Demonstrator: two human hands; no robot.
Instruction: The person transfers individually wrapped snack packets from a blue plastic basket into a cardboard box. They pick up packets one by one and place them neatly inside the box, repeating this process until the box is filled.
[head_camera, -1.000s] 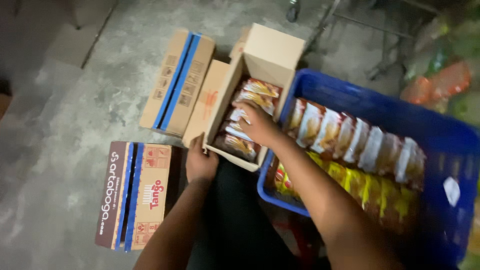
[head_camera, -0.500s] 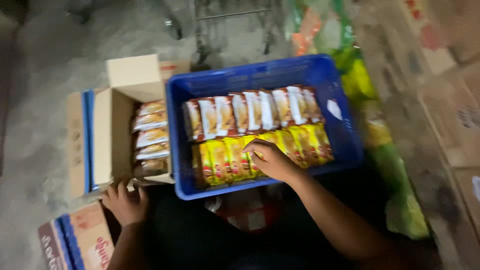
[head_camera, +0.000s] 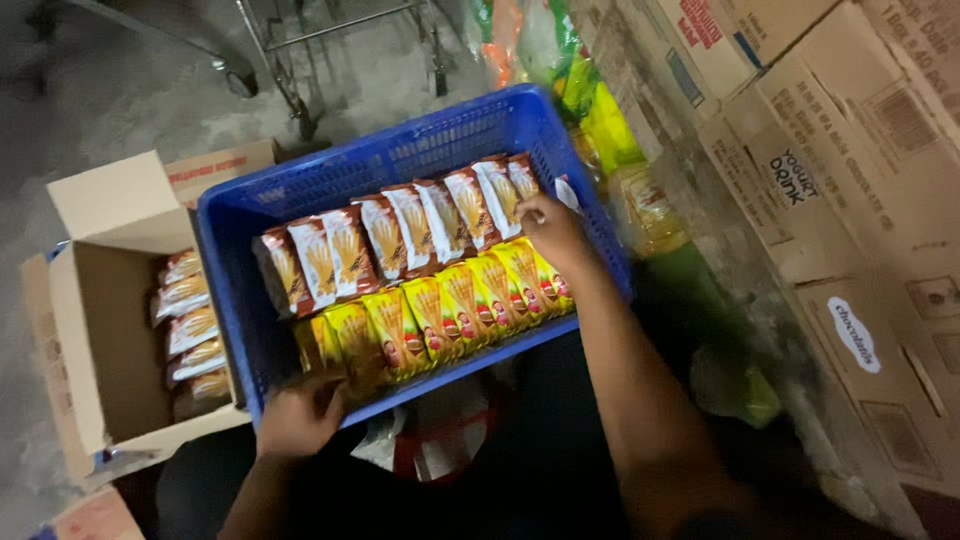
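A blue plastic crate (head_camera: 420, 145) sits in front of me with two rows of snack packets: orange-and-white ones (head_camera: 395, 232) at the back, yellow ones (head_camera: 430, 312) at the front. My right hand (head_camera: 553, 230) rests on the packets at the right end of the rows, fingers curled on them. My left hand (head_camera: 298, 415) grips the crate's near left rim. An open cardboard box (head_camera: 95, 340) to the left holds several more orange-and-white packets (head_camera: 192, 330).
Stacked cardboard cartons (head_camera: 850, 200) fill the right side. Green and yellow bagged goods (head_camera: 600, 110) lie beyond the crate. A metal trolley frame (head_camera: 330, 50) stands on the concrete floor at the top. A red-and-white bag (head_camera: 430, 450) lies under the crate's near edge.
My right hand has moved from the box to the yellow packets, then to the right end of the rows. My left hand left the box and took the crate's rim.
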